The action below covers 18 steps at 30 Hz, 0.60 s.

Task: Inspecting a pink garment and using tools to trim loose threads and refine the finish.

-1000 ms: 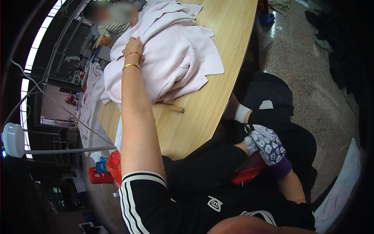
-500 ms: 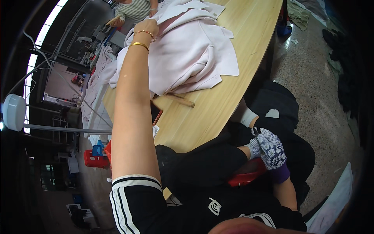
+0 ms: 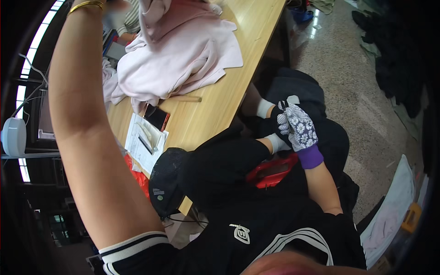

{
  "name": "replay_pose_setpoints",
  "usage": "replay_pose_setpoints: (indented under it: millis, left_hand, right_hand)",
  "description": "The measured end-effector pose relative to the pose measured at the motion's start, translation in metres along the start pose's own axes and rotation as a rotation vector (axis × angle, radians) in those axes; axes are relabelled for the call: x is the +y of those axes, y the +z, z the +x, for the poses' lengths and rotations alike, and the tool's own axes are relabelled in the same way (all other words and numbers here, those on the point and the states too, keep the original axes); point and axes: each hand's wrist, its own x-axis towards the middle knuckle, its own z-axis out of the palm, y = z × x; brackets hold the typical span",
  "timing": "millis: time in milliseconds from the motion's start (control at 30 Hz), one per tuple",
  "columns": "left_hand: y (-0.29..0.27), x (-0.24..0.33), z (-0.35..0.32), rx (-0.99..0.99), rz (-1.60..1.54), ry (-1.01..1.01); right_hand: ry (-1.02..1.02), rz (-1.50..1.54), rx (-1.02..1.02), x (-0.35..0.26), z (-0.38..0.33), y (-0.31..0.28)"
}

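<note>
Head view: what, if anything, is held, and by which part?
Right hand: a small dark object, one end showing, gripped part hidden. Left hand: out of frame, cannot tell.

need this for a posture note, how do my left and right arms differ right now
Reach: the left arm stretches to the top edge, its hand cut off; the right arm is lower, near the lap, its hand in view.
Wear: the left arm has a gold bangle; the right arm ends in a floral glove with a purple cuff.
Size in view: the left arm looks much larger than the right arm.
Shared: both forearms show bare skin.
</note>
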Motion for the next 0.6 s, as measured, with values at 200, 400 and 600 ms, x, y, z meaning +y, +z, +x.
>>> replay_pose_setpoints:
  millis: [200, 400, 600]
  left_hand:
    - [0.017, 0.056, -0.007, 0.033, -0.451, 0.108]
    - [0.029, 0.073, 0.004, -0.064, -0.838, 0.133]
    - [0.009, 0.079, 0.071, -0.344, -0.810, 0.430]
  right_hand:
    - [-0.260, -0.363, -0.070, -0.003, 0.004, -0.006]
    - [-0.378, -0.450, -0.070, 0.017, 0.005, -0.026]
    - [-0.166, 0.059, -0.053, 0.012, 0.010, -0.022]
